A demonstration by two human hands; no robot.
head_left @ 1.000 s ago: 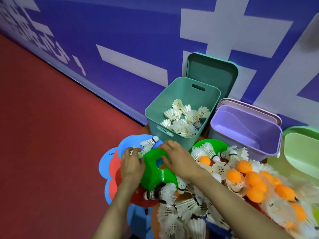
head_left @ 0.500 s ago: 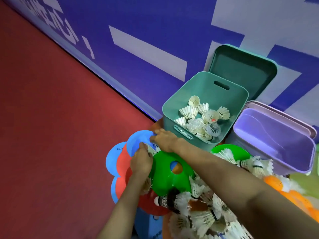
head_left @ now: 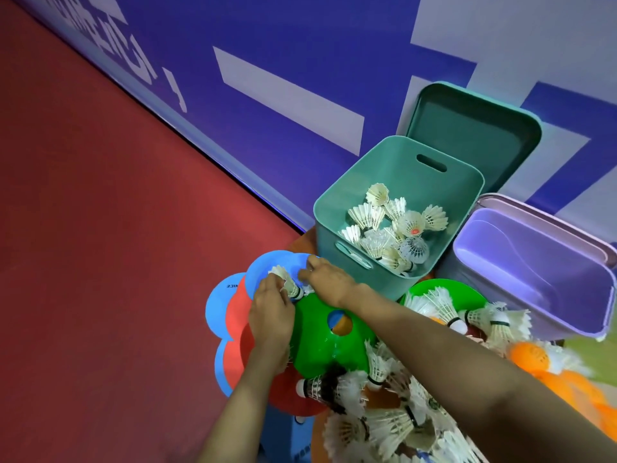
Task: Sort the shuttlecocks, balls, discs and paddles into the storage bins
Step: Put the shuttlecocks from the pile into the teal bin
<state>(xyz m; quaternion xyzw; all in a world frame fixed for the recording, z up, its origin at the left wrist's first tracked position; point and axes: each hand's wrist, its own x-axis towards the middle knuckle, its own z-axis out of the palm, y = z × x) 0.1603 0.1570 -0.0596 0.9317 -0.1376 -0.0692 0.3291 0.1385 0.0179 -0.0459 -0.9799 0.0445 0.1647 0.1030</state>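
Observation:
My left hand (head_left: 267, 312) grips a white shuttlecock (head_left: 287, 283) over a blue disc (head_left: 258, 274). My right hand (head_left: 330, 279) reaches across, its fingertips curled down on the same blue disc next to that shuttlecock; whether it holds anything is hidden. Below them lie a green disc (head_left: 317, 349) with a centre hole and red discs (head_left: 235, 315). A pile of shuttlecocks (head_left: 384, 426) and orange balls (head_left: 531, 355) spreads to the right. The teal bin (head_left: 325, 212) holds several shuttlecocks.
A purple bin (head_left: 534, 262) stands to the right of the teal one. The teal lid (head_left: 467, 128) leans on the blue wall behind. Red floor (head_left: 100, 228) stretches to the left. A second green disc (head_left: 420, 290) lies under shuttlecocks.
Both hands moved off the green disc up to the blue disc. My left hand has taken hold of the shuttlecock there. The view swung left.

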